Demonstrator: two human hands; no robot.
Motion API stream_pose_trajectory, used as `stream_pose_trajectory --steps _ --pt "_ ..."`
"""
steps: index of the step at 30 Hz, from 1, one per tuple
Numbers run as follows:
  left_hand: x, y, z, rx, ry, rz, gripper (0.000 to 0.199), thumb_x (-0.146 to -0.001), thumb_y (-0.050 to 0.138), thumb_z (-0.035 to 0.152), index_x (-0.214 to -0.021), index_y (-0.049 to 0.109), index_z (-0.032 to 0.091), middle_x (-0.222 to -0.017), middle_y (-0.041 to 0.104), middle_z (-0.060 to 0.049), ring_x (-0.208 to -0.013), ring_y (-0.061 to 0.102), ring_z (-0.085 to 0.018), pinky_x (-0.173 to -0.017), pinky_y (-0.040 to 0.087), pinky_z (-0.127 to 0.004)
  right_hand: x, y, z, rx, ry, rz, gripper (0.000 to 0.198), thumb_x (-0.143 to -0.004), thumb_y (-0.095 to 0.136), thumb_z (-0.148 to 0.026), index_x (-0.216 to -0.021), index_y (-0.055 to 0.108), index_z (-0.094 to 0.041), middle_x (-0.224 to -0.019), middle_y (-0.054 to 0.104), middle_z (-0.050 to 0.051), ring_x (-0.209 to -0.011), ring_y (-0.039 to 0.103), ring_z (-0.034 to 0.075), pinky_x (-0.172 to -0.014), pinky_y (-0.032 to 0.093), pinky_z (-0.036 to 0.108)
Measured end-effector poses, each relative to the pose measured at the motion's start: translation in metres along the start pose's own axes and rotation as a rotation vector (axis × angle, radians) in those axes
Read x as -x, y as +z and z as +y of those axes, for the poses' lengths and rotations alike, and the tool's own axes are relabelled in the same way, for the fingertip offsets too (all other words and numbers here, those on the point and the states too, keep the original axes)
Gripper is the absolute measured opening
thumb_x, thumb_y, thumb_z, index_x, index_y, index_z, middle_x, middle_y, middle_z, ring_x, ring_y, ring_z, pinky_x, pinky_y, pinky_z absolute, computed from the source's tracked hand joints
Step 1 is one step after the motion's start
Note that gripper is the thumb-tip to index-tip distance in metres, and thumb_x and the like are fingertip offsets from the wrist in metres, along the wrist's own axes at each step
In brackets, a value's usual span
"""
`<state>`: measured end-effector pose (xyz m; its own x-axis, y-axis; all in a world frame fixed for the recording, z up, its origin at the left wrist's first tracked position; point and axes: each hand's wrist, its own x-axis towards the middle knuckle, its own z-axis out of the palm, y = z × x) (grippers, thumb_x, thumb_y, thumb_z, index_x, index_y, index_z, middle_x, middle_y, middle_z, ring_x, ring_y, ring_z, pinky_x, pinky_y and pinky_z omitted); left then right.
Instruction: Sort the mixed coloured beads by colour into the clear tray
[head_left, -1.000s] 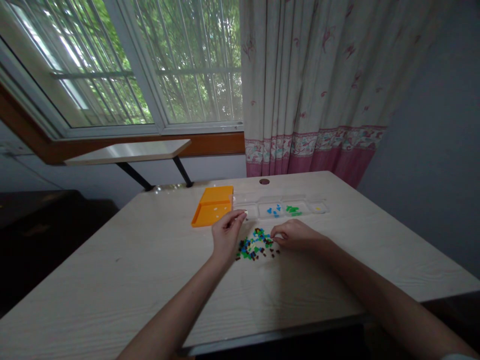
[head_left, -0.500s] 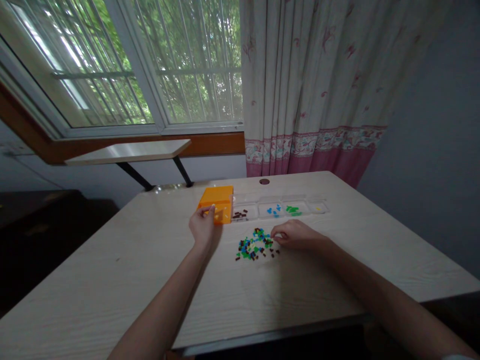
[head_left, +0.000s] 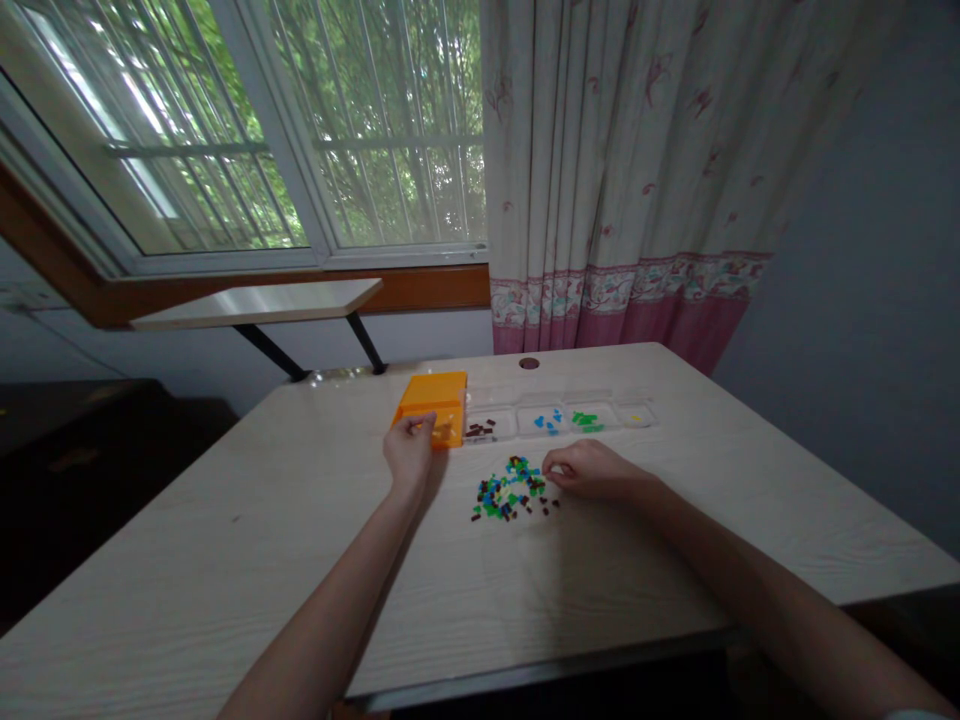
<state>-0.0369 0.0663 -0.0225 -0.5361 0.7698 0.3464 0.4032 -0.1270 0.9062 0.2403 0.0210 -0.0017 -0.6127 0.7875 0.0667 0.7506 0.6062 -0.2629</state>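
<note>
A pile of small brown, blue and green pieces [head_left: 510, 492] lies mid-table. My left hand [head_left: 409, 452] is to its left, fingertips pinched together at the front edge of an orange tray [head_left: 435, 397]; anything between them is too small to see. My right hand [head_left: 594, 470] rests curled on the table at the pile's right edge, fingertips down against the outer pieces. Behind the pile stands a clear divided tray [head_left: 517, 409] with brown pieces [head_left: 480, 431], blue pieces [head_left: 547, 421], green pieces [head_left: 585, 419] and a yellow piece [head_left: 636, 417] in separate compartments.
The pale wooden table [head_left: 300, 560] has a cable hole [head_left: 529, 362] at its far edge. Behind it are a barred window [head_left: 300, 130], a small wall shelf [head_left: 255, 303] and a pink-trimmed curtain [head_left: 622, 200]. A dark floor drops off to the left.
My left hand, pinching a small white piece by the clear tray a second ago, has moved left to the orange tray and stayed there. My right hand has hardly moved.
</note>
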Motion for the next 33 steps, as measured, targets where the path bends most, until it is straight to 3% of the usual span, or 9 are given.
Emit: stream_pose_trajectory --steps 3,5,10,12,21,27,33 --pt "0.013 0.001 0.015 -0.021 0.133 -0.098 0.030 -0.069 0.056 0.041 -0.070 0.064 0.012 -0.047 0.041 0.005 -0.044 0.037 -0.008 -0.044 0.028 -0.019 -0.001 0.001 0.001 -0.024 0.020 0.081 0.021 -0.080 0.046 -0.029 -0.090 0.063 -0.022 -0.064 0.062 0.000 -0.058 0.053 0.011 -0.056 0.031 0.020" --pt "0.026 0.002 0.025 -0.049 0.260 -0.249 0.028 -0.072 0.055 0.040 -0.071 0.064 0.014 -0.046 0.039 0.005 -0.043 0.035 -0.008 -0.044 0.027 -0.019 -0.003 0.002 0.002 -0.055 0.028 0.168 0.021 -0.080 0.045 -0.029 -0.090 0.062 -0.020 -0.060 0.059 -0.001 -0.055 0.051 0.010 -0.055 0.031 0.019" --pt "0.065 0.009 0.041 -0.149 0.572 -0.670 0.022 -0.077 0.052 0.036 -0.079 0.066 0.019 -0.055 0.055 0.002 -0.047 0.042 -0.008 -0.048 0.031 -0.018 -0.005 0.010 0.000 -0.109 0.008 0.331 0.025 -0.081 0.045 -0.036 -0.086 0.062 -0.019 -0.053 0.053 -0.003 -0.050 0.048 0.008 -0.052 0.031 0.018" --pt "0.074 0.011 0.044 -0.167 0.617 -0.743 0.021 -0.079 0.051 0.035 -0.081 0.066 0.020 -0.060 0.060 0.001 -0.048 0.044 -0.007 -0.049 0.032 -0.018 -0.006 0.014 -0.002 -0.114 -0.018 0.366 0.024 -0.081 0.045 -0.036 -0.085 0.062 -0.019 -0.052 0.052 -0.003 -0.050 0.047 0.008 -0.053 0.032 0.017" --pt "0.076 0.010 0.047 -0.196 0.629 -0.778 0.024 -0.078 0.051 0.036 -0.089 0.066 0.020 -0.062 0.062 0.000 -0.047 0.044 -0.008 -0.048 0.032 -0.018 -0.007 0.018 -0.009 -0.123 -0.061 0.401 0.025 -0.082 0.045 -0.036 -0.090 0.063 -0.020 -0.057 0.057 -0.002 -0.052 0.050 0.008 -0.054 0.034 0.017" --pt "0.075 0.011 0.045 -0.192 0.632 -0.773 0.023 -0.078 0.051 0.035 -0.088 0.065 0.019 -0.053 0.054 0.002 -0.045 0.042 -0.008 -0.046 0.030 -0.018 -0.006 0.015 -0.010 -0.124 -0.070 0.391 0.026 -0.083 0.044 -0.037 -0.093 0.062 -0.021 -0.060 0.058 -0.002 -0.054 0.051 0.008 -0.056 0.035 0.017" --pt "0.066 0.009 0.042 -0.169 0.574 -0.596 0.024 -0.077 0.052 0.036 -0.085 0.065 0.018 -0.048 0.045 0.004 -0.044 0.038 -0.008 -0.045 0.029 -0.018 -0.005 0.010 -0.010 -0.115 -0.009 0.376 0.025 -0.083 0.043 -0.035 -0.095 0.061 -0.021 -0.063 0.059 -0.001 -0.057 0.052 0.008 -0.057 0.035 0.018"
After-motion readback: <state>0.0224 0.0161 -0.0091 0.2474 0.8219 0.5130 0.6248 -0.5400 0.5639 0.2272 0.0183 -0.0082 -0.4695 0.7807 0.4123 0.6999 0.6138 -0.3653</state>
